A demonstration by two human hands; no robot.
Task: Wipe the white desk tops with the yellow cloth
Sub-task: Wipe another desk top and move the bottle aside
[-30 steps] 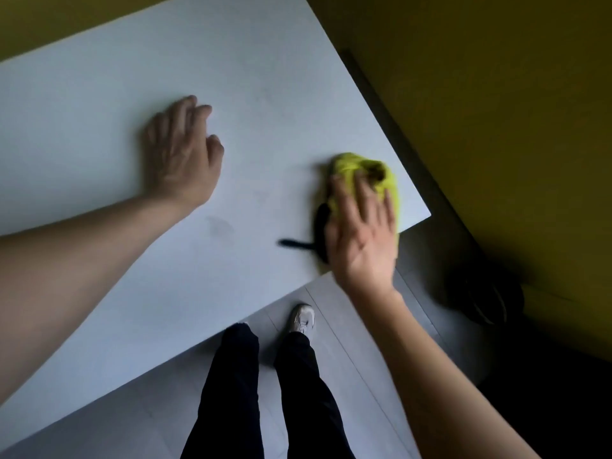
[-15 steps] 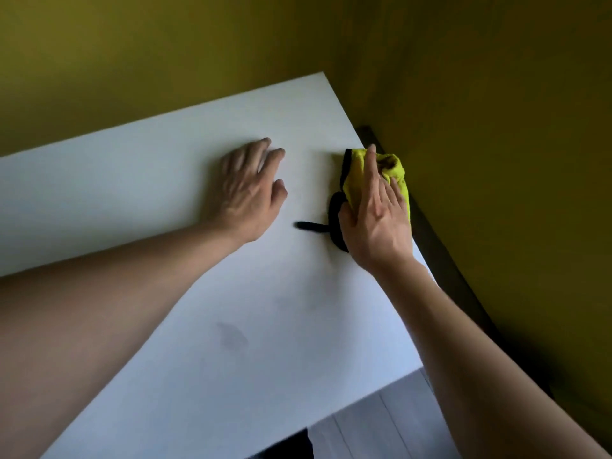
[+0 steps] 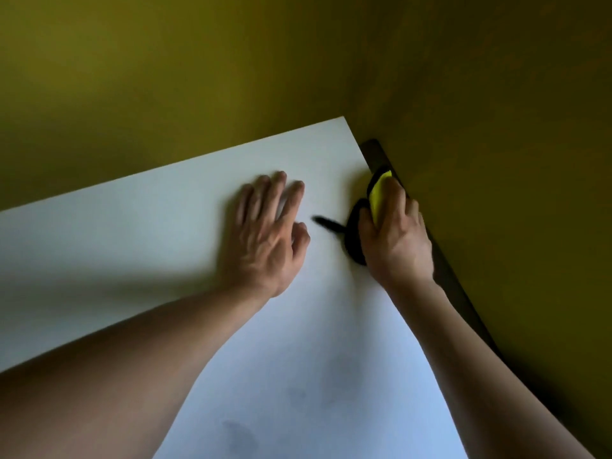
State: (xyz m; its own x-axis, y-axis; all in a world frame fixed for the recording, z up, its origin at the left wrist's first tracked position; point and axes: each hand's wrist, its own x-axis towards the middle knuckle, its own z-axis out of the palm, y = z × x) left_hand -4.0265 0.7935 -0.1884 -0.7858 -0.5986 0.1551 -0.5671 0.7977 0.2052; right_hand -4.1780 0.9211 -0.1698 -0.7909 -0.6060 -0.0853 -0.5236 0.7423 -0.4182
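The white desk top (image 3: 172, 213) fills the lower left and centre, its far right corner against the walls. My right hand (image 3: 395, 236) lies on the yellow cloth (image 3: 377, 193) at the desk's right edge, fingers bent over it and pressing it down. The cloth has a black trim and a black loop (image 3: 326, 223) sticking out to the left. Most of the cloth is hidden under the hand. My left hand (image 3: 268, 233) rests flat on the desk just left of the cloth, fingers spread and holding nothing.
Olive-yellow walls (image 3: 496, 127) meet in a corner right behind the desk. A dark strip (image 3: 443, 270) runs in the gap between the desk's right edge and the wall. A faint dark smudge (image 3: 236, 435) marks the desk near the front.
My right hand has slid the cloth along the right edge from near the front corner toward the far corner. My left hand has moved forward and right on the desk. My view has tilted up.
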